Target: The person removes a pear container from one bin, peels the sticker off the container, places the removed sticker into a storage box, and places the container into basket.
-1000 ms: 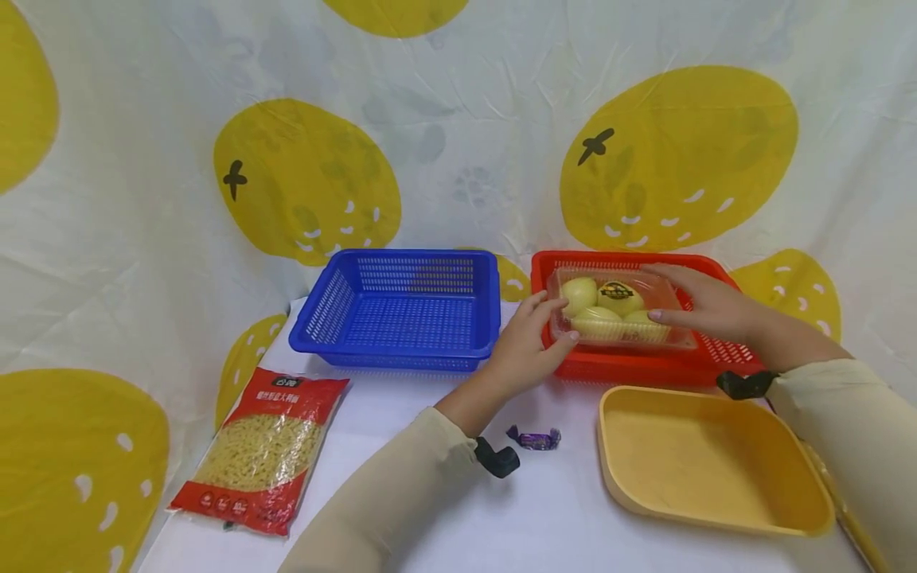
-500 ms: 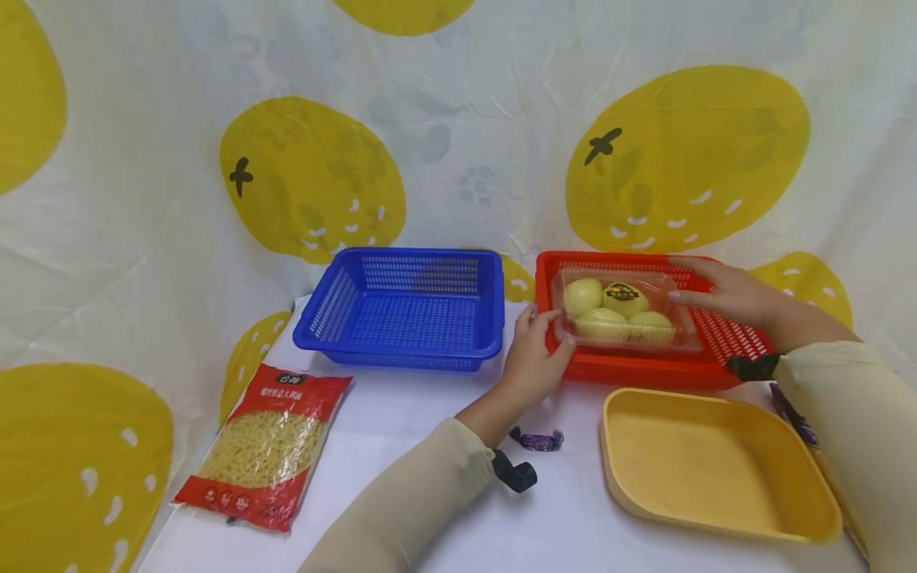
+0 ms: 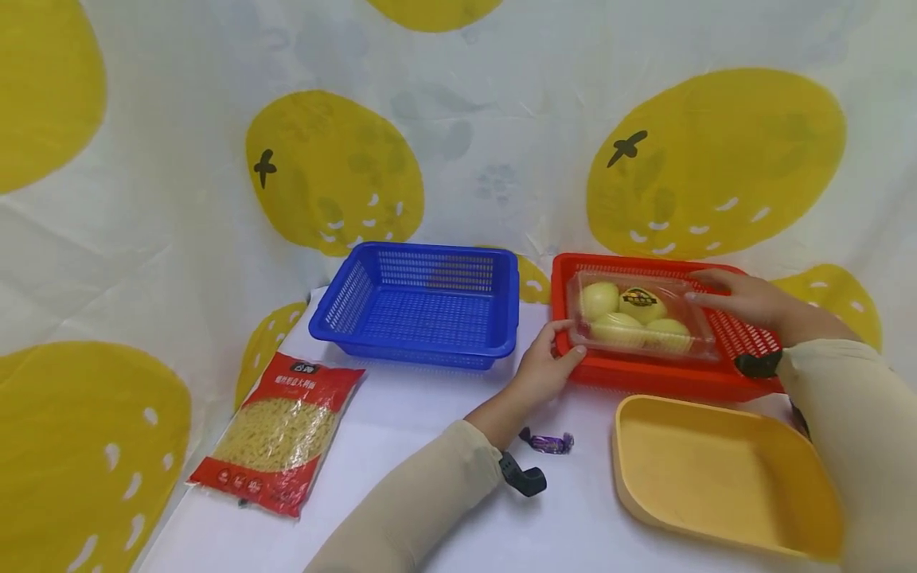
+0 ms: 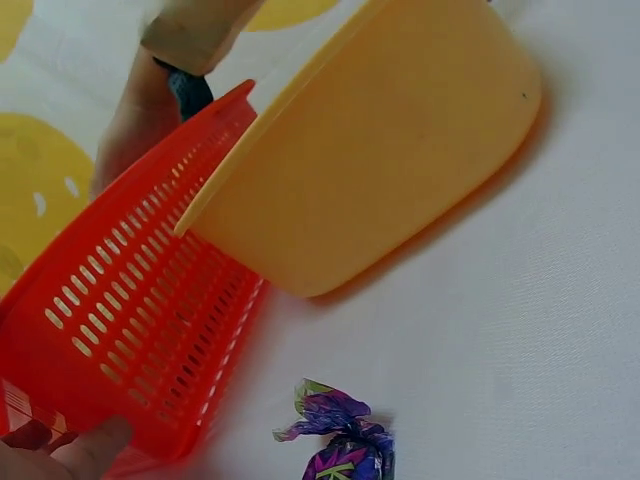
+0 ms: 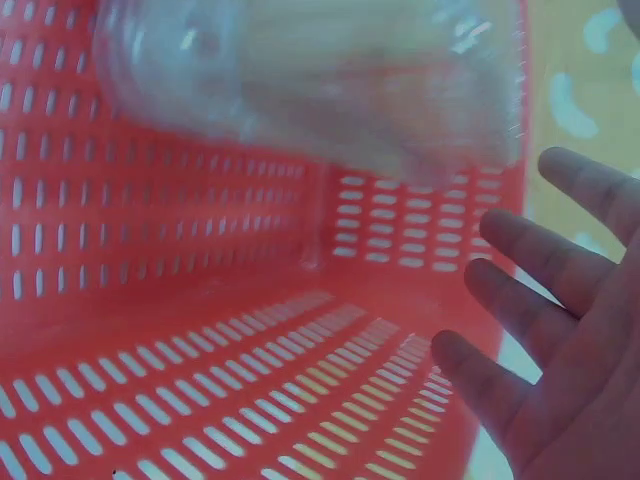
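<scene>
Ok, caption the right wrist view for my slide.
Right hand, fingers spread, near a clear plastic container and red slotted basket.

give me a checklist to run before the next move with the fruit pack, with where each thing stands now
1. Fruit pack within the red basket's outline: ok, toward its left side.
2. Pack flat on the basket floor: cannot tell.
3. Right hand free: ok, fingers spread, holding nothing.
4. Left hand off the basket: not ok, at the left front corner.
5. Left hand's grip released: cannot tell, partly hidden.
6. Candy outside the basket: ok, on the table.
</scene>
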`<state>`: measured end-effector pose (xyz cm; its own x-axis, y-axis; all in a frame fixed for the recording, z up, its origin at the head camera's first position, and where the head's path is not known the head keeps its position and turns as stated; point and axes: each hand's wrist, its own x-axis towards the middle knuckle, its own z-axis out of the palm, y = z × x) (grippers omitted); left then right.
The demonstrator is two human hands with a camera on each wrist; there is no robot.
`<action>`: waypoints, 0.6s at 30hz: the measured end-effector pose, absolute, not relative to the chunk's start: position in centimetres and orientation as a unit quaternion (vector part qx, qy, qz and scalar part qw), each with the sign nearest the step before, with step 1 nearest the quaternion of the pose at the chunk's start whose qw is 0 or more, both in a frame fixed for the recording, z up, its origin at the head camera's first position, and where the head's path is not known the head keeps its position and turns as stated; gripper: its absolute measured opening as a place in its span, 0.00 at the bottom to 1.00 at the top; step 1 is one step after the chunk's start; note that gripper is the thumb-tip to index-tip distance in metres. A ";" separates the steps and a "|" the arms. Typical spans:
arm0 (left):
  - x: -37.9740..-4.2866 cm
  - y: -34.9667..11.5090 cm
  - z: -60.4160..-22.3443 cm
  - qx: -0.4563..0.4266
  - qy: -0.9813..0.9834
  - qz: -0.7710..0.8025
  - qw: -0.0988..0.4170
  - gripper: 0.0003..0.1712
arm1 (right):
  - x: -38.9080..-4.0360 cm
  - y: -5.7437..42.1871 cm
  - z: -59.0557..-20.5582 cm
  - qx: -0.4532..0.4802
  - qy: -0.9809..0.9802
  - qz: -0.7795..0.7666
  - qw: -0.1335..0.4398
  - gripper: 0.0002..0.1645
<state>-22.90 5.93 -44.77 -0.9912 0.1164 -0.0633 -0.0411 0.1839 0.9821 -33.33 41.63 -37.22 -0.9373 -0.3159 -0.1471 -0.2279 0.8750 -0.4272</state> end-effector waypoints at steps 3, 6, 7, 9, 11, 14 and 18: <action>-22.8 6.2 -44.9 0.029 0.755 0.652 0.071 0.25 | -33.5 42.3 -37.8 -0.141 0.966 -0.189 0.107 0.51; -22.9 6.4 -44.9 0.033 0.748 0.658 0.075 0.25 | -33.7 42.6 -38.2 -0.134 0.968 -0.179 0.118 0.53; -22.9 6.5 -44.9 0.034 0.748 0.659 0.077 0.25 | -33.7 42.6 -38.3 -0.131 0.968 -0.177 0.121 0.54; -23.0 6.5 -44.8 0.032 0.747 0.658 0.083 0.24 | -33.7 42.5 -38.4 -0.125 0.967 -0.180 0.131 0.55; -23.1 6.5 -44.8 0.031 0.746 0.659 0.089 0.24 | -33.8 42.3 -38.7 -0.123 0.964 -0.189 0.140 0.56; -23.1 6.3 -44.9 0.034 0.738 0.667 0.094 0.24 | -34.0 42.0 -39.2 -0.119 0.956 -0.212 0.166 0.58; -23.0 5.8 -45.3 0.052 0.736 0.668 0.097 0.25 | -34.3 41.6 -39.7 -0.100 0.942 -0.245 0.208 0.62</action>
<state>-23.03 5.78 -45.33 -0.9756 0.2067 -0.0734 -0.0529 0.1031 0.9933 -34.28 41.55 -39.74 -0.8937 -0.2902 -0.3422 -0.0870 0.8603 -0.5023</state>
